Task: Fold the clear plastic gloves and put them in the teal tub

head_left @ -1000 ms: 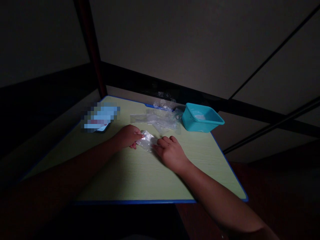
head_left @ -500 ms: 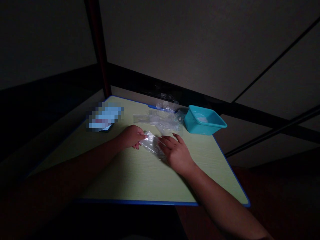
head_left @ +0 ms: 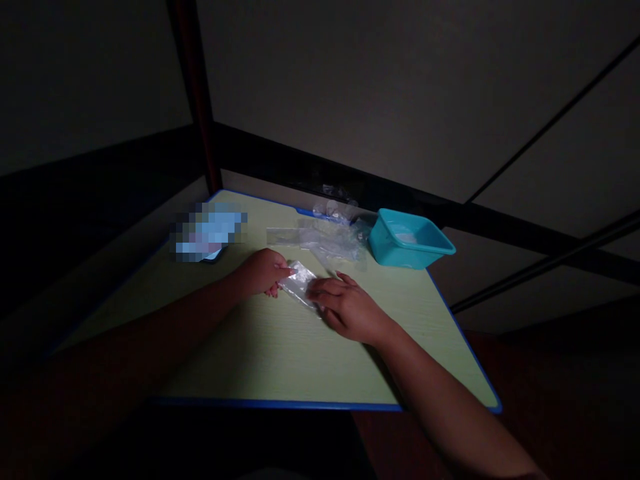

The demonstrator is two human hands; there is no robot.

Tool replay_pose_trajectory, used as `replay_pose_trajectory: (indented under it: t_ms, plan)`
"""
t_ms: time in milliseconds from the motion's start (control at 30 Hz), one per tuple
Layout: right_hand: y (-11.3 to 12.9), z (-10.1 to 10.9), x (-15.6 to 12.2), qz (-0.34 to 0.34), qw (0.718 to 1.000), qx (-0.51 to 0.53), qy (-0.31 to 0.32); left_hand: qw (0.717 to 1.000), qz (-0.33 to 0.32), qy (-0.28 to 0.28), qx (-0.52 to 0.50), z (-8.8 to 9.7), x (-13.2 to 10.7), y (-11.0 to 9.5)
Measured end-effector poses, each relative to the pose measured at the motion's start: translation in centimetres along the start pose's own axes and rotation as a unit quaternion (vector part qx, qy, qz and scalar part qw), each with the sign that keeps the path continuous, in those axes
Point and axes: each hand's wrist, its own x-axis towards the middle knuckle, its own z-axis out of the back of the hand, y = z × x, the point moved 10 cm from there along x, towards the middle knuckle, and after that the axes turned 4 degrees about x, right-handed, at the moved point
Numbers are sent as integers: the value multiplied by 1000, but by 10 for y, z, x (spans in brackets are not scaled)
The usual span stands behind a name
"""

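A small clear plastic bag lies on the pale green table between my hands. My left hand is curled and pinches the bag's left end. My right hand rests on the bag's right end, with its fingers together and pressed flat on the plastic. The room is dim and I cannot make out what is in the bag.
A heap of more clear plastic bags lies behind my hands. A teal plastic tub stands at the table's far right. A blurred-out flat object lies at the far left. The table has a blue edge; a dark post rises behind it.
My right hand has slid left along the bag and lowered its fingers onto it. The left hand has kept its pinch in place. The view shifted slightly.
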Motion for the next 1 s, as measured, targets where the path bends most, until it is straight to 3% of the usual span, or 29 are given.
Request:
replay_pose_trajectory:
  t_ms: [233,400,500,667,867,1000]
  plan:
    - [-4,-5,-1,-11,1000,6,14,997,-73,-14,3,1,-1,-15]
    - [-7,-7,-1,-16,1000,9,16,967,-240,-43,77,-2,-12,-46]
    - [-7,-10,0,-11,1000,9,22,939,-318,-19,129,-13,-20,-53]
    - [-9,-11,0,-17,999,9,31,932,-273,45,236,-34,-18,-35]
    - [-7,-12,1,-10,999,15,31,956,-211,18,204,-37,-12,-24]
    - [-4,-12,2,3,999,11,35,965,-208,-14,159,-39,-15,-29]
